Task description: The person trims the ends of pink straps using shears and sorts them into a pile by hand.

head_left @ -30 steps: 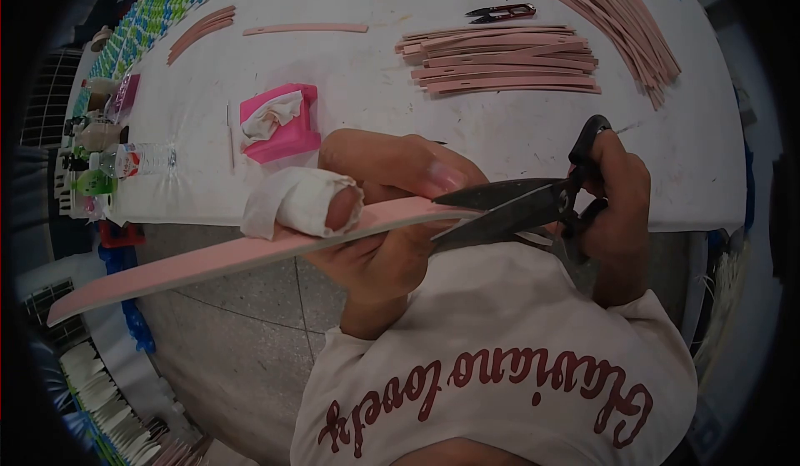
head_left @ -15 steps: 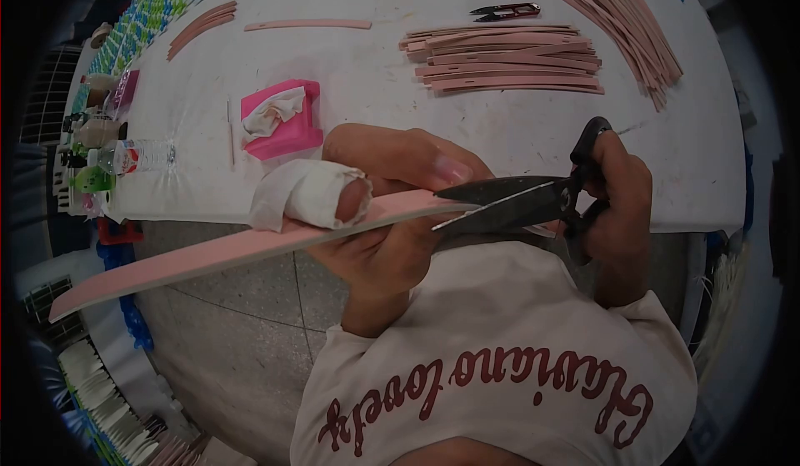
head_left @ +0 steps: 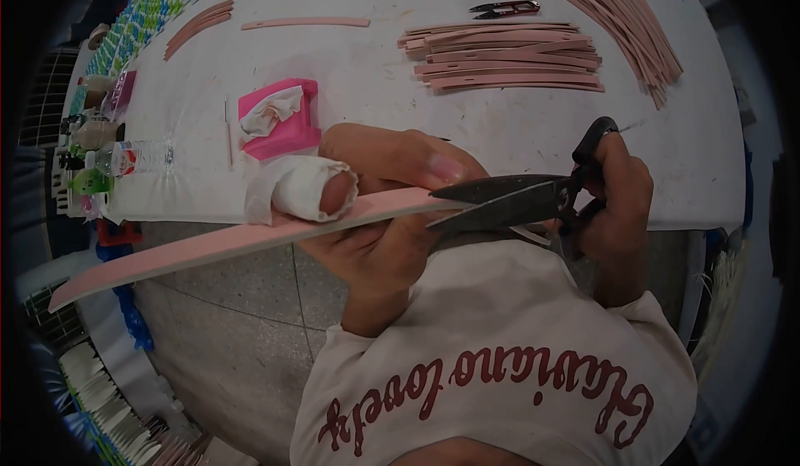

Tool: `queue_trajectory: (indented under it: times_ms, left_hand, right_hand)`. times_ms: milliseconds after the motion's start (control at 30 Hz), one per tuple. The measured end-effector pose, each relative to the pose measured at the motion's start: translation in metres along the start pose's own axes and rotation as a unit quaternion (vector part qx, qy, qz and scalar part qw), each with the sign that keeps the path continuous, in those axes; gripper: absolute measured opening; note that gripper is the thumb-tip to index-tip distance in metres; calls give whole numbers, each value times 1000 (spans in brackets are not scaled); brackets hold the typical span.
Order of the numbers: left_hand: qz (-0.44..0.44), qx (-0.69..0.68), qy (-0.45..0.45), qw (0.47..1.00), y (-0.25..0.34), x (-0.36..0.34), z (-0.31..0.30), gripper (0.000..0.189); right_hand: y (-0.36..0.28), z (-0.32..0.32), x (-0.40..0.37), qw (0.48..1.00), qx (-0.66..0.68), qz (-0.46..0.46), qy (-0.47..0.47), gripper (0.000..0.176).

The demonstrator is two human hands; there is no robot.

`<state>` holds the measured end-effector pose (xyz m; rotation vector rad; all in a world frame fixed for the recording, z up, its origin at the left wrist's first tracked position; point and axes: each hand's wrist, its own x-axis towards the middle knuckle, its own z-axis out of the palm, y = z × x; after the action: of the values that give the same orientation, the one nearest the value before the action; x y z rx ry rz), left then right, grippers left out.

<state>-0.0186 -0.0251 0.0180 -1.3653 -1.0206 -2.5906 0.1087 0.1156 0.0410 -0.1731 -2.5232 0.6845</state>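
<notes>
A long pink strip (head_left: 175, 254) with a pale edge slants across the view, and my left hand (head_left: 392, 224) is closed on it. One finger of that hand is wrapped in white tape (head_left: 300, 187). My right hand (head_left: 617, 195) grips black scissors (head_left: 517, 195) by their handles. The blades stand apart around the strip's right end, beside my left thumb. How much of the strip lies between the blades is partly hidden.
On the white table (head_left: 358, 66) lie a stack of pink strips (head_left: 508, 58), a fanned pile of strips (head_left: 621, 24), thread snips (head_left: 506, 9) and a pink tissue pack (head_left: 287, 133). A plastic bottle (head_left: 137, 158) lies at the left edge, near several other bottles.
Both hands hold nearly the same pose. The left hand and its strip have shifted slightly left and up in view. The scissors stay at the strip's right end.
</notes>
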Motion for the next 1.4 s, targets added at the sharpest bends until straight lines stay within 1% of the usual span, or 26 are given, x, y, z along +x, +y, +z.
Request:
queue_trajectory:
  times_ms: [167, 367, 467, 533, 567, 633, 733, 867, 933, 1067, 1133, 1167, 1233, 1267, 1333, 1367, 1400]
  left_hand:
    - [-11, 6, -3, 1000, 2, 0, -1, 62]
    - [-7, 12, 7, 1000, 3, -1, 1, 63]
    - [-21, 32, 11, 999, 3, -2, 0, 62]
    - [-19, 29, 18, 999, 3, -2, 1, 62]
    - [-19, 29, 18, 999, 3, -3, 1, 62]
    - [-20, 34, 36, 999, 3, -3, 2, 62]
    - [-11, 29, 20, 999, 1, -3, 0, 61]
    - [-11, 48, 24, 999, 1, -3, 0, 60]
    - [-19, 46, 46, 998, 2, -4, 1, 60]
    - [-16, 72, 35, 997, 2, -6, -4, 58]
    - [-45, 57, 35, 997, 5, -6, -1, 60]
    - [-45, 57, 35, 997, 4, -5, -4, 60]
    - [-39, 0, -74, 996, 2, -1, -12, 59]
    - [-39, 0, -74, 997, 1, -1, -11, 59]
    - [-59, -77, -32, 995, 0, 0, -7, 57]
    - [-60, -78, -33, 995, 0, 0, -6, 57]
    - [-80, -71, -43, 993, 1, 1, -6, 56]
  right_hand:
    - [1, 3, -1, 1000, 18, 7, 2, 41]
    - [1, 2, 0, 1000, 0, -8, -5, 40]
    - [2, 3, -3, 1000, -4, -1, -8, 39]
    - [5, 6, -9, 999, -14, 37, -11, 55]
    - [5, 6, -8, 999, -13, 37, -11, 55]
    - [2, 4, -2, 1000, -17, 13, -8, 37]
    - [1, 3, -1, 1000, -14, 3, -9, 35]
    - [1, 4, -3, 1000, -26, 7, -9, 33]
    - [1, 4, -3, 1000, -24, 12, -17, 32]
    - [3, 5, -3, 999, -9, 25, -24, 33]
    - [6, 7, -4, 996, 56, 52, -40, 34]
    - [6, 9, -5, 996, 56, 52, -40, 34]
    - [4, 14, -6, 986, 125, 100, 45, 33]
    - [6, 14, -6, 986, 126, 100, 44, 33]
    - [10, 11, -3, 961, 255, 104, 12, 31]
    - [8, 11, 0, 961, 254, 105, 13, 31]
    - [2, 14, 6, 937, 327, 122, 24, 30]
